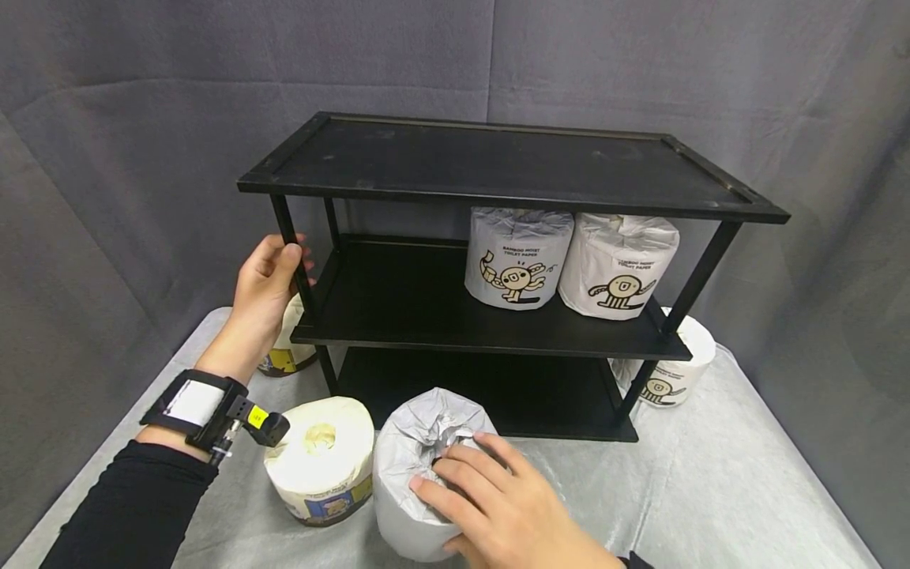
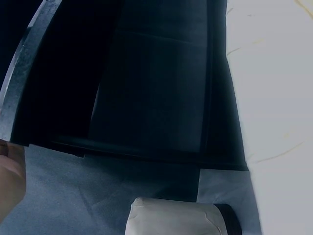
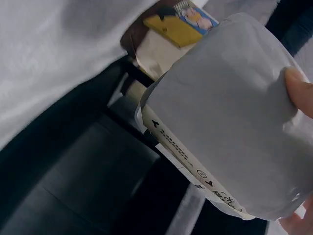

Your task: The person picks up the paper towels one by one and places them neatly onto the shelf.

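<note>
- Two hands are at work: my left hand (image 1: 266, 288) is wrapped around the front left post of the black three-tier metal shelf rack (image 1: 498, 170), fingers curled round the post just above the middle shelf.
- My right hand (image 1: 498, 506) grips the grey paper-wrapped toilet roll (image 1: 415, 466) from above, fingers spread over its crimped top and thumb on its near side; the right wrist view shows the thumb pressed against the wrapper.
- That wrapped roll stands upright on the grey cloth-covered table (image 1: 711, 490), just in front of the rack's bottom shelf.
- Just beside it, on its left and touching or nearly so, stands an unwrapped white toilet roll with a printed band (image 1: 323, 458), core hole facing up.
- On the middle shelf, towards the right, stand two wrapped rolls with a cartoon print (image 1: 517, 257), side by side and touching.
- Another printed roll (image 1: 675, 367) sits on the table behind the rack's front right post.
- A further roll with a yellow label (image 1: 287, 352) sits behind my left wrist, partly hidden.
- The top shelf carries nothing visible.
</note>
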The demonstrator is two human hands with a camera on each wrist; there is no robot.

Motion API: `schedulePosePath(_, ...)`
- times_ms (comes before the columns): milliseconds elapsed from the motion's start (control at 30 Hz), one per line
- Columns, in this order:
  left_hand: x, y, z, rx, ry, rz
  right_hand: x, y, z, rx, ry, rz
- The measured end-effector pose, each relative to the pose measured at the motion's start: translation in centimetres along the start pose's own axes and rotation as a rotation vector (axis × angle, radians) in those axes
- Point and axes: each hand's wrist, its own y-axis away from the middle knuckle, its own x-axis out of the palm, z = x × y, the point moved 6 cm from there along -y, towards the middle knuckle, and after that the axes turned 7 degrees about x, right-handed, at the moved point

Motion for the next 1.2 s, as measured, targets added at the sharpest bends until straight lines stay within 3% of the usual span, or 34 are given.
schedulePosePath(200, 0.0, 0.1, 0.0, -0.002, -0.001, 0.001, -1.5, -0.9, -0.9, 0.053, -0.048, -0.005)
schedulePosePath(467, 0.1, 0.0, 0.0, 0.003, -0.002, 0.001, -3.2, -2.5, -1.4, 0.076, -0.053, -0.093)
schedulePosePath(733, 0.1, 0.0, 0.1, -0.001, 0.003, -0.003, -4.7, -4.2, -2.0, 0.002, 0.036, -0.225)
schedulePosePath(1200, 0.0, 0.0, 0.2, 0.008, 0.007, -0.006, -5.7, -5.9, -4.4, 0.09, 0.011, -0.231)
